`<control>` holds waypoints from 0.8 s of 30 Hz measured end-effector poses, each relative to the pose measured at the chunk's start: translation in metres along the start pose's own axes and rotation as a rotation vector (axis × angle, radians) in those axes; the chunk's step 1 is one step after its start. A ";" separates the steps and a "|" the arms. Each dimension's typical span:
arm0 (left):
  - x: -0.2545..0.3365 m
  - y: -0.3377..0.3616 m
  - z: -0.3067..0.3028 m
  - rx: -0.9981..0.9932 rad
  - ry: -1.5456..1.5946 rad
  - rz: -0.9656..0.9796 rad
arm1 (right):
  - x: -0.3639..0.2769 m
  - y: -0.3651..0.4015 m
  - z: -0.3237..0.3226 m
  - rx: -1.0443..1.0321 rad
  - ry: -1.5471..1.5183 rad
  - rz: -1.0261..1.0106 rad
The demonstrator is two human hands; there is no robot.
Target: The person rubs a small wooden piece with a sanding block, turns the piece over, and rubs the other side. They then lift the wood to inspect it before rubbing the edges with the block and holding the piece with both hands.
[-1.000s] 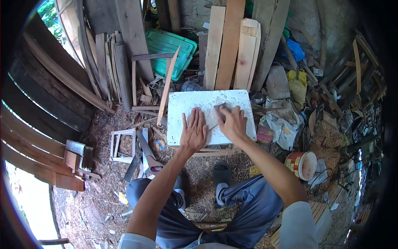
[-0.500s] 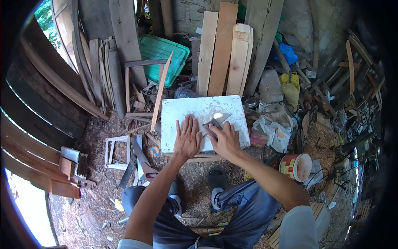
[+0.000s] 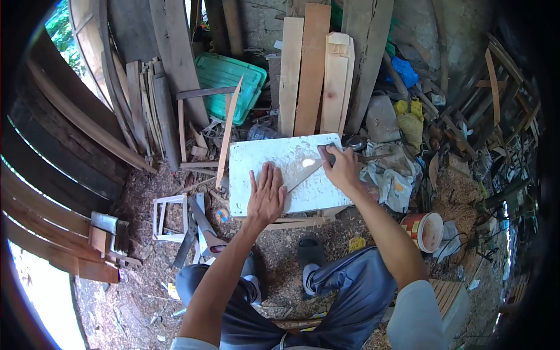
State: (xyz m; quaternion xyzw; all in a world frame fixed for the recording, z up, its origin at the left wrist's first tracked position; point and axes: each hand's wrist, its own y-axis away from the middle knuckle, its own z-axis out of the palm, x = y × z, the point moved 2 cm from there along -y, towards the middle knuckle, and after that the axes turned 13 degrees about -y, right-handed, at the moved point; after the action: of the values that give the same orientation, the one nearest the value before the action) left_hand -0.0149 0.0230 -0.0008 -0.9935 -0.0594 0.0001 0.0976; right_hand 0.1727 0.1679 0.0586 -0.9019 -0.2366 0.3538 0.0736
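Observation:
My left hand (image 3: 267, 197) lies flat on a worn white board (image 3: 251, 154), fingers stretched out. Its thumb side is at the lower left end of a thin, pale wood piece (image 3: 304, 176) lying diagonally on the board. My right hand (image 3: 343, 170) is closed on a dark grey piece of sandpaper (image 3: 331, 154) near the board's upper right corner, at the far end of that wood piece. Part of the sandpaper is hidden under my fingers.
Planks (image 3: 312, 70) lean against the back wall beside a green plastic lid (image 3: 233, 84). A handsaw (image 3: 204, 224) and a small white frame (image 3: 170, 217) lie at left on the shavings-covered ground. A paint bucket (image 3: 429, 231) stands at right.
My right hand has slid up and to the right with the sandpaper, from the middle of the wood piece to its far end. My left hand stays flat on the board.

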 end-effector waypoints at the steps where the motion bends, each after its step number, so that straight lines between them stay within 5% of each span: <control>1: 0.000 -0.001 0.001 0.014 -0.008 0.002 | 0.000 0.005 0.006 -0.006 0.007 0.015; 8: 0.002 -0.002 -0.002 0.027 0.008 0.015 | -0.035 0.041 0.034 -0.249 0.036 -0.175; 12: 0.002 -0.001 -0.003 0.015 0.020 -0.003 | 0.016 -0.001 0.012 0.039 0.089 -0.042; 20: 0.001 -0.004 0.002 0.016 0.007 0.012 | -0.041 0.042 0.030 -0.275 -0.014 -0.259; 24: 0.003 -0.004 -0.002 -0.026 -0.038 0.007 | -0.005 0.004 0.016 -0.039 0.077 -0.100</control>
State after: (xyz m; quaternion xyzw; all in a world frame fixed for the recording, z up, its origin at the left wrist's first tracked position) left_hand -0.0129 0.0273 0.0017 -0.9947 -0.0577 0.0188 0.0833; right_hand 0.1603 0.1611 0.0481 -0.9032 -0.2850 0.3102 0.0827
